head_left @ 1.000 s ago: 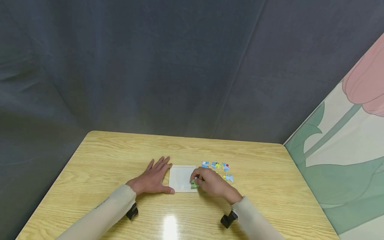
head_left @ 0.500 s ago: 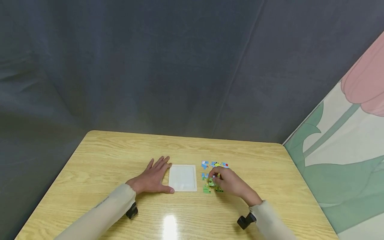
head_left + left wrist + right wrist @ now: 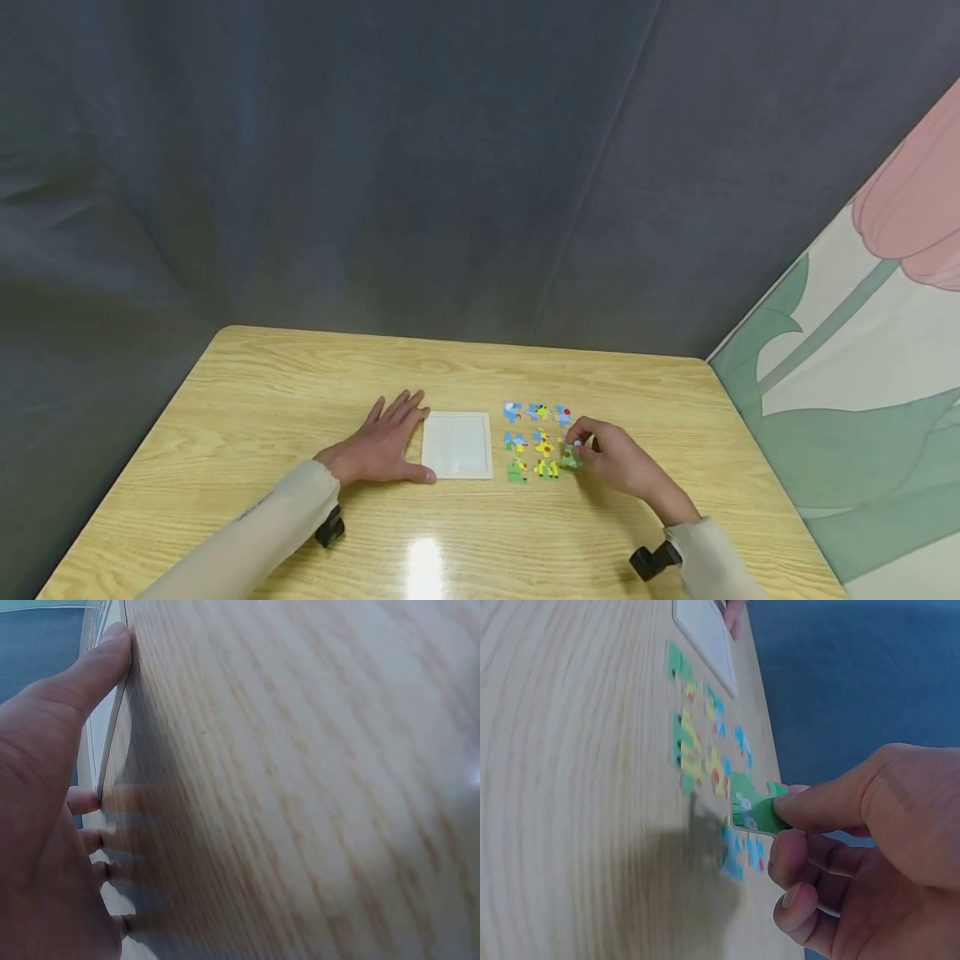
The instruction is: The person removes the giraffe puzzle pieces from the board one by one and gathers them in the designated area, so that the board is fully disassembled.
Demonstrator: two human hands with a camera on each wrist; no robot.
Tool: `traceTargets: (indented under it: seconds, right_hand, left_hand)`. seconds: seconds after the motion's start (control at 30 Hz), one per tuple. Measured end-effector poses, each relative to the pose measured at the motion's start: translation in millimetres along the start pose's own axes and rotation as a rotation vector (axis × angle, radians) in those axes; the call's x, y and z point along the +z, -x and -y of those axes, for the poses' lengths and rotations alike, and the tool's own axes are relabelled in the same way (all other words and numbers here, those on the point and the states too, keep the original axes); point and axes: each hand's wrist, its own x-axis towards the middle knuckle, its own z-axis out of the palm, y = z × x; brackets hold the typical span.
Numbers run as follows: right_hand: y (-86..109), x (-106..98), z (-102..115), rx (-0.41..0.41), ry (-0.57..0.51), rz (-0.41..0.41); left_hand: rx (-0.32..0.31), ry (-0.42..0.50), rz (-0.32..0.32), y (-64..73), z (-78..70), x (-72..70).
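A flat white square puzzle tray lies on the table, with nothing in it. My left hand rests along its left side, fingers spread, with thumb and index finger at the edge. To the tray's right, my right hand pinches a green puzzle piece between thumb and fingers. White flowers are printed on that piece, and a shadow falls on the table below it. Just left of the right hand, several loose puzzle pieces in blue, yellow and green lie spaced in rows.
All this lies on a light wood-grain table. A dark curtain hangs behind its far edge, and a flower-patterned cloth is on the right. Each wrist carries a small black camera.
My right hand has moved right, from the tray's right side across the loose pieces to their right end, still pinching the green puzzle piece. The left hand has stayed in place.
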Motion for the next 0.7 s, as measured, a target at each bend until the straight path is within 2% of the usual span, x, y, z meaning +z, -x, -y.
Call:
traceTargets:
  seconds: [0.1, 0.37, 0.7]
  right_hand:
    - [3.6, -1.3, -8.1, 0.017, -0.008, -0.008]
    - [9.1, -0.3, -24.3, 0.036, -0.044, 0.031]
    - [6.2, 6.7, -26.1, 0.007, 0.033, -0.01]
  left_hand:
    - [0.0, -0.003, 0.002, -0.5, 0.2, -0.1]
    - [0.002, 0.0, 0.004, -0.1, 0.1, 0.3]
    - [-0.005, 0.008, 0.003, 0.5, -1.7, -0.9]
